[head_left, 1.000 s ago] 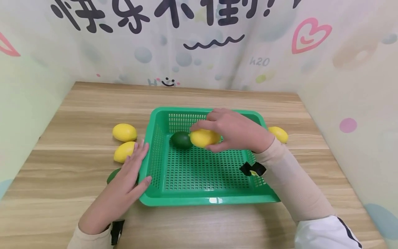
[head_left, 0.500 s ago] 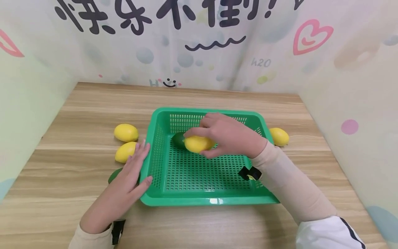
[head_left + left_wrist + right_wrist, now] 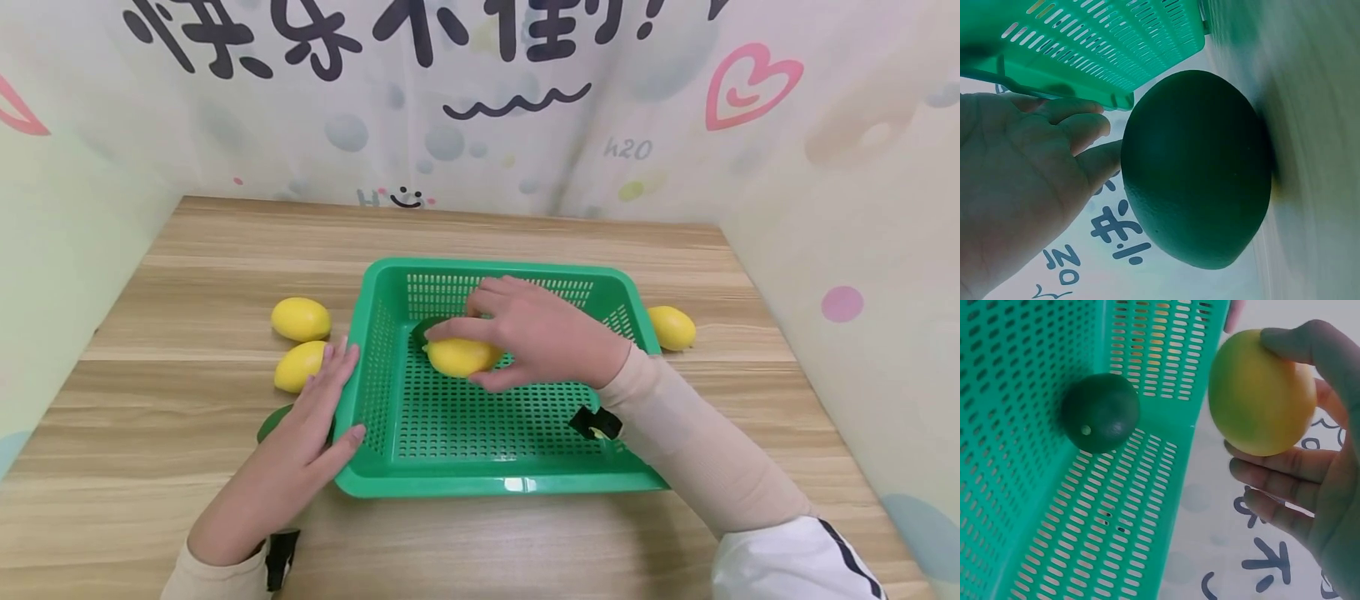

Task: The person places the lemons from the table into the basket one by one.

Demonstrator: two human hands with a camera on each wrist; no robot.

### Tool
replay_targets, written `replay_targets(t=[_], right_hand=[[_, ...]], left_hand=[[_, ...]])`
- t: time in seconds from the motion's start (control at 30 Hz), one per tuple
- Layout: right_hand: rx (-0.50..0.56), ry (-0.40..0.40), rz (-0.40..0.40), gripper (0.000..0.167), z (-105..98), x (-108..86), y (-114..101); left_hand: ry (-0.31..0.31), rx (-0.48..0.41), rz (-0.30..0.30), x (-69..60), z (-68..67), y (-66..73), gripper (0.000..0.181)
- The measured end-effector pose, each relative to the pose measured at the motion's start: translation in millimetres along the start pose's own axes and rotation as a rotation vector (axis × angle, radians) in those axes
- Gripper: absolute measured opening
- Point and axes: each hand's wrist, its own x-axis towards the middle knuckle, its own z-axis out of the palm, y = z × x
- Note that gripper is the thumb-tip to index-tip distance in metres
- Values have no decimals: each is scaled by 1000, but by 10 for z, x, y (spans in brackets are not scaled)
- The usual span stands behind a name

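Observation:
My right hand [image 3: 536, 333] pinches a yellow lemon [image 3: 461, 357] between thumb and fingers above the green plastic basket [image 3: 510, 485]. In the right wrist view that lemon [image 3: 1260, 394] is held level with the basket's rim, apart from the dark green fruit [image 3: 1100, 414] lying inside. In the head view the lemon mostly covers this green fruit. My left hand [image 3: 300, 442] rests its straight fingers against the basket's left rim. Under that hand, outside the basket, another dark green fruit [image 3: 1197, 169] lies on the table, partly hidden in the head view.
Two lemons, one farther back [image 3: 301, 319] and one nearer [image 3: 298, 367], lie left of the basket. A third lemon [image 3: 672, 328] lies beyond its right side. The wooden table [image 3: 480, 546] is bounded by printed cloth walls [image 3: 487, 150] at the back and sides.
My right hand has moved the lemon leftward and slightly nearer me, so it now covers more of the green fruit in the basket. My left hand has stayed in place.

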Motion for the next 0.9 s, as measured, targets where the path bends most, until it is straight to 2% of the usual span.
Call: replay_targets(t=[0.13,0.33,0.6,0.8,0.9], right_hand=[[-11,24,-32,50,44,19,-8],[-31,13,-29,50,93,35,-37],[-54,-24,-11,52,153,66,-79],[-105,-1,-39,50,270,96,-91],[-117,-43,-35,51,328,115,-103]], left_hand=[[1,4,3,9,-5,7,78],[-4,1,8,13,-8,13,78],[-21,-10,-28,6,0,10,78],[-22,-4,-30,17,0,6,78],[-20,-9,-27,17,-2,6,78]])
